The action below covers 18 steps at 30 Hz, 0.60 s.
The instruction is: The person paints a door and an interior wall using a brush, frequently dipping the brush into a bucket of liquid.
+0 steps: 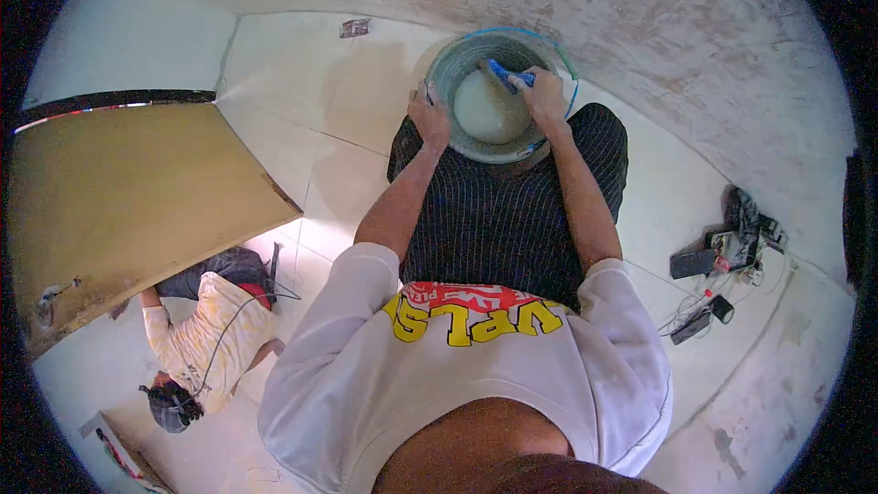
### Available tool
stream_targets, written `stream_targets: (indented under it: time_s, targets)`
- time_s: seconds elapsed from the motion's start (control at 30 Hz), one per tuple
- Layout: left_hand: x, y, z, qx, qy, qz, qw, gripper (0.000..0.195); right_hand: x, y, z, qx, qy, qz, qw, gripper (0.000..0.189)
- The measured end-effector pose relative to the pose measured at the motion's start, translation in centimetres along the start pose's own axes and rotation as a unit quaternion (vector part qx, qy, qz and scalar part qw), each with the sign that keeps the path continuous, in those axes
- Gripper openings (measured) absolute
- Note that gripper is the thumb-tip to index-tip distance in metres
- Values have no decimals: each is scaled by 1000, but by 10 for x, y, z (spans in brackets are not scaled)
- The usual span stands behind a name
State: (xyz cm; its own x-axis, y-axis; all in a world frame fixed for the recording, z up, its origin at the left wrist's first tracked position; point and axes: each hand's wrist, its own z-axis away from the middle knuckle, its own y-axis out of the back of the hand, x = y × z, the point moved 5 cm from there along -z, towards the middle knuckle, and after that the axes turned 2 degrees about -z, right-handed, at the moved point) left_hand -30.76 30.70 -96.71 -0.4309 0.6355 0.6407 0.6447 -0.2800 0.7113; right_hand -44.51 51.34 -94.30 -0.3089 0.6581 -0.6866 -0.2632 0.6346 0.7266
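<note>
A round grey bucket (pixel 449 58) stands between my knees, with a blue wire handle (pixel 511 29) that carries a green grip. Pale, milky liquid or wet mix (pixel 483 106) lies in its bottom. My left hand (pixel 430 115) holds the left rim, thumb near the edge. Inside the right part of the bucket, my right hand (pixel 545 99) grips a blue-handled tool (pixel 506 75), perhaps a brush or scraper; its working end is too unclear to tell.
A patchy plastered wall (pixel 617 7) rises beyond the bucket. At the left are a wooden door (pixel 137 199) and another person (pixel 212 336) low on the tiled floor. Chargers and cables (pixel 730 254) lie at the right; a small packet (pixel 354 28) lies near the wall.
</note>
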Motion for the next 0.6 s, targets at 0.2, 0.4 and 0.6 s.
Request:
stream_targets:
  time_s: [0.2,0.4,0.6]
  targets:
    - [1,-1,-2,-1,-1,39,999,33,25,-35,-2,-10,22,47,999,37]
    - [11,7,3,10,-4,41,999,30,41,-51,-1,-84,41,16,995,44]
    - [5,6,-2,5,-17,6,1000,31,31,-60,0,-127,-10,-27,991,47]
